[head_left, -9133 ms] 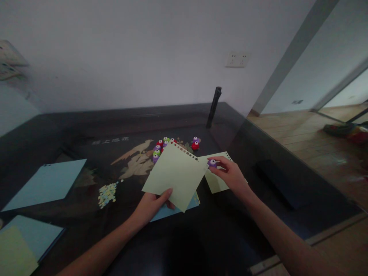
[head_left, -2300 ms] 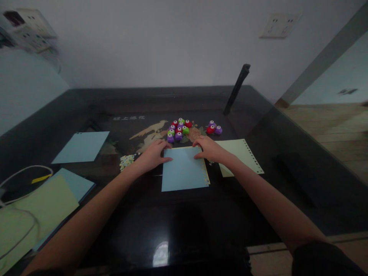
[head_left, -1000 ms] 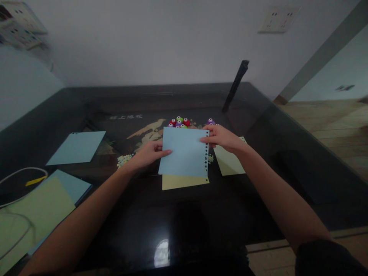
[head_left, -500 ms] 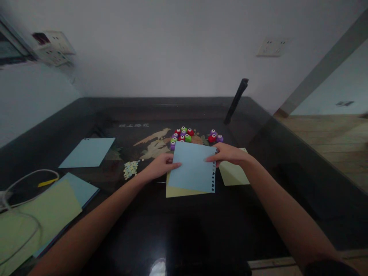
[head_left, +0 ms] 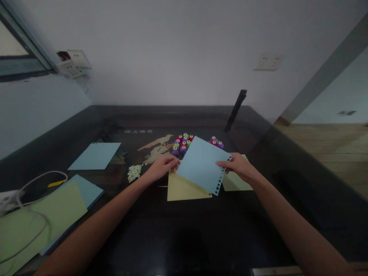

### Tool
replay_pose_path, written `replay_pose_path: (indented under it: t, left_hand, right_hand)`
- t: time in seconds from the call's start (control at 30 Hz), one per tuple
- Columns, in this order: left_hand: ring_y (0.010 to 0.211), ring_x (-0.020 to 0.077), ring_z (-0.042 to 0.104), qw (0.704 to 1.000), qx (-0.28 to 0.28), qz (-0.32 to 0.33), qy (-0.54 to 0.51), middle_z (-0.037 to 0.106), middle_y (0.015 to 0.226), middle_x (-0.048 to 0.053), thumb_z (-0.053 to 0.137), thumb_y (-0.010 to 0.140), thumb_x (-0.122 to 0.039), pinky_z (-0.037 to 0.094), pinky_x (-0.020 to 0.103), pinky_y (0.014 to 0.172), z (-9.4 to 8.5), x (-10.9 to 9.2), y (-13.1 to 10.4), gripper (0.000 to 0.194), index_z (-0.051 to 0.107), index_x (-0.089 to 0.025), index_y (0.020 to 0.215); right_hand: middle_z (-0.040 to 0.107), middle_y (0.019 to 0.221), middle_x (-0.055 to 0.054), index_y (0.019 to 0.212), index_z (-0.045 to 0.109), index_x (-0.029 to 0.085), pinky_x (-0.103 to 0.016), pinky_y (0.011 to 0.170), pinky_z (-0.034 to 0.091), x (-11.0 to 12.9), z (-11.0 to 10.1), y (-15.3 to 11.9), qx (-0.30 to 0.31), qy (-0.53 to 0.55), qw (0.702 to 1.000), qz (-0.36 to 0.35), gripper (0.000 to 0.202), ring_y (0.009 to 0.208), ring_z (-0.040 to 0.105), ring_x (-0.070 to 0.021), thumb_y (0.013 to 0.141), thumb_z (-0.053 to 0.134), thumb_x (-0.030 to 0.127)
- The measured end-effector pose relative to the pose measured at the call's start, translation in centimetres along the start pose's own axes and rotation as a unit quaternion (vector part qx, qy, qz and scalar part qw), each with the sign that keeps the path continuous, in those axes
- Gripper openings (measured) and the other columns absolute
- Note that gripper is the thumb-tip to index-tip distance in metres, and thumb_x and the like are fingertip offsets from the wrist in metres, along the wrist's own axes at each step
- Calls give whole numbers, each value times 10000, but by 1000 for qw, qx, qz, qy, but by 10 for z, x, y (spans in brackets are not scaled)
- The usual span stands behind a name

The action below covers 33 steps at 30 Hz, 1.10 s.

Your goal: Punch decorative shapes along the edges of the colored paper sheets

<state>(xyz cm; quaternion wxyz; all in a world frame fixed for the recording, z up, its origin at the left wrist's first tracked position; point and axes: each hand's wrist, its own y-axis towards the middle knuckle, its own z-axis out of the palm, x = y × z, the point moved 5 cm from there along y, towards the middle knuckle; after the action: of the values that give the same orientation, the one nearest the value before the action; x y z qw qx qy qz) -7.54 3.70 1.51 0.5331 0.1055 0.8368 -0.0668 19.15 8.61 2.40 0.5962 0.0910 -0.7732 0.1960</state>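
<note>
A light blue sheet [head_left: 202,163], tilted, with a row of small punched holes down its right edge, is pinched in my right hand [head_left: 237,165]. Beneath it a yellow sheet [head_left: 184,188] shows one hole at its lower right corner. My left hand [head_left: 163,167] has its fingers closed at the upper left corner of the yellow sheet; whether they grip it is hard to see. Red, green and purple punches [head_left: 183,144] stand behind the sheets, with a few more [head_left: 220,145] to the right. Another pale yellow sheet [head_left: 235,182] lies under my right hand.
Small paper cutouts [head_left: 134,173] are heaped left of my left hand. A blue sheet [head_left: 96,156] lies at the back left, and yellow [head_left: 54,207] and blue sheets with a white cable [head_left: 19,197] at the front left. A black stick [head_left: 236,110] rises at the back right.
The blue sheet has turned clockwise and shifted right with my right hand, uncovering more of the yellow sheet. My left hand has come off the blue sheet. The view has shifted slightly.
</note>
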Motion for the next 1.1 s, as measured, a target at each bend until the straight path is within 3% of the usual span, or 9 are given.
replay_pose_path:
  t: [0.2, 0.37, 0.57, 0.73, 1.1]
  left_hand:
    - [713, 176, 624, 984, -145, -10, 99, 692, 847, 64, 533, 789, -316, 489, 295, 681, -38, 2, 31, 224, 644, -153, 894]
    - [850, 214, 633, 969, -185, -44, 158, 687, 930, 92, 553, 764, -319, 479, 297, 727, -54, 15, 67, 235, 634, -144, 899]
    - [854, 232, 623, 954, -185, -93, 218, 672, 922, 106, 635, 693, -452, 461, 305, 721, -55, 31, 89, 365, 595, -142, 881]
    - [749, 237, 624, 948, -143, -129, 255, 671, 814, 93, 652, 632, -557, 443, 297, 631, -59, 35, 98, 459, 604, -147, 834]
    - [726, 239, 634, 945, -82, -111, 296, 705, 782, 82, 565, 725, -499, 443, 298, 641, -70, 34, 81, 380, 700, -181, 882]
  right_hand:
    - [647, 601, -40, 634, 632, 136, -270, 448, 418, -12, -18, -22, -117, 92, 989, -3, 310, 517, 555, -140, 509, 810, 356]
    - [654, 623, -47, 630, 641, 140, -293, 457, 420, -15, -30, -24, -160, 120, 979, -30, 290, 531, 555, -154, 513, 810, 344]
    - [652, 618, -45, 633, 655, 135, -280, 450, 415, -18, -44, -24, -204, 153, 966, -32, 294, 520, 547, -141, 488, 820, 330]
    - [670, 660, -57, 652, 651, 145, -289, 467, 442, -20, -55, -24, -217, 149, 964, -43, 288, 548, 572, -158, 516, 805, 346]
    - [682, 711, -66, 675, 665, 149, -293, 475, 460, -19, -62, -27, -239, 153, 958, -35, 273, 583, 582, -161, 516, 795, 328]
